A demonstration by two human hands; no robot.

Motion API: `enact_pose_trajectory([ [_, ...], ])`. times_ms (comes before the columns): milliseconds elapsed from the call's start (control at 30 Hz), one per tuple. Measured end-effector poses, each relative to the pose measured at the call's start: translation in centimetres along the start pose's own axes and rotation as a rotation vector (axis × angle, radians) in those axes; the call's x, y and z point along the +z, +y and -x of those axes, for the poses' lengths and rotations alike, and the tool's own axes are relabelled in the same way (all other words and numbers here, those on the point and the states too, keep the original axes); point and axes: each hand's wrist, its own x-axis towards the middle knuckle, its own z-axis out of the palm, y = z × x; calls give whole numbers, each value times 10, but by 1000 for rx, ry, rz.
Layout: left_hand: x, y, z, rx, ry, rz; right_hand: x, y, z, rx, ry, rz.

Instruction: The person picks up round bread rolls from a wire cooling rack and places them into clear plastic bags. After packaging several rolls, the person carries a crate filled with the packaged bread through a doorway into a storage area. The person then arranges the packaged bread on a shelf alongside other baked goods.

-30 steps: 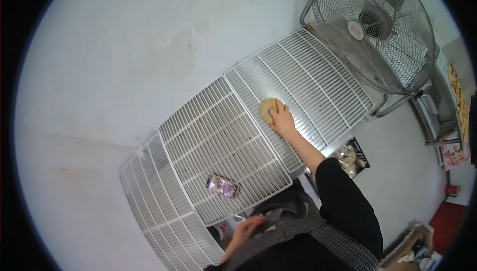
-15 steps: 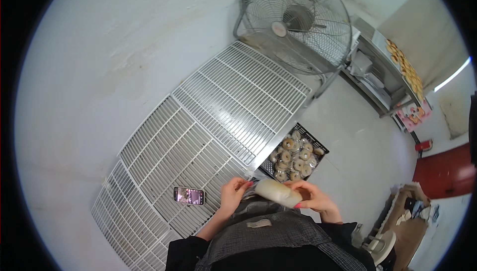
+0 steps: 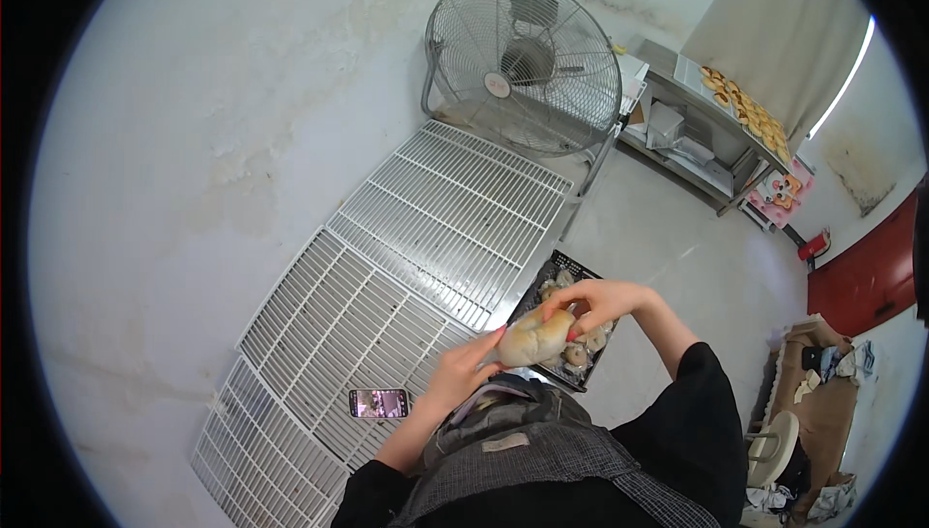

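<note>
A pale bread roll [image 3: 532,339] with golden-brown patches is held in front of my body, between both hands. My left hand [image 3: 463,369] grips its left end, fingers bent against the side. From above and to the right, my right hand [image 3: 605,303] closes thumb and fingers on the other end. Whether a clear bag wraps the roll is hard to make out. Behind and below my right hand stands a black plastic crate [image 3: 575,263] of ring-shaped breads [image 3: 578,354] in clear wrapping, partly covered by the hand and the roll.
White wire racks [image 3: 387,305] lie along the wall at left, with a phone [image 3: 378,403] on them. A large floor fan [image 3: 523,63] stands beyond. At far right, a metal table [image 3: 668,68] carries a tray of baked pieces [image 3: 745,112]. A cardboard box [image 3: 823,412] and stool [image 3: 772,448] are at right.
My right hand has come up and over the roll, its arm now reaching in from the right. The roll has turned, showing its browned side, and sits slightly higher. The view has shifted.
</note>
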Motion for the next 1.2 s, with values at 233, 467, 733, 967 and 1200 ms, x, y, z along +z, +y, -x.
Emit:
enact_pose_trajectory([
  [233,14,-14,16,-316,187,396,65,-22,-44,-79,477,735],
  [467,15,-27,23,-444,282,382,104,-7,-86,-430,877,835],
  [733,20,-48,19,-561,-27,268,76,59,-95,-112,785,896],
  [967,-16,-35,41,-585,135,863,129,260,89,627,596,407],
  [1200,-22,-41,55,-605,266,972,141,174,-56,-117,768,-648],
])
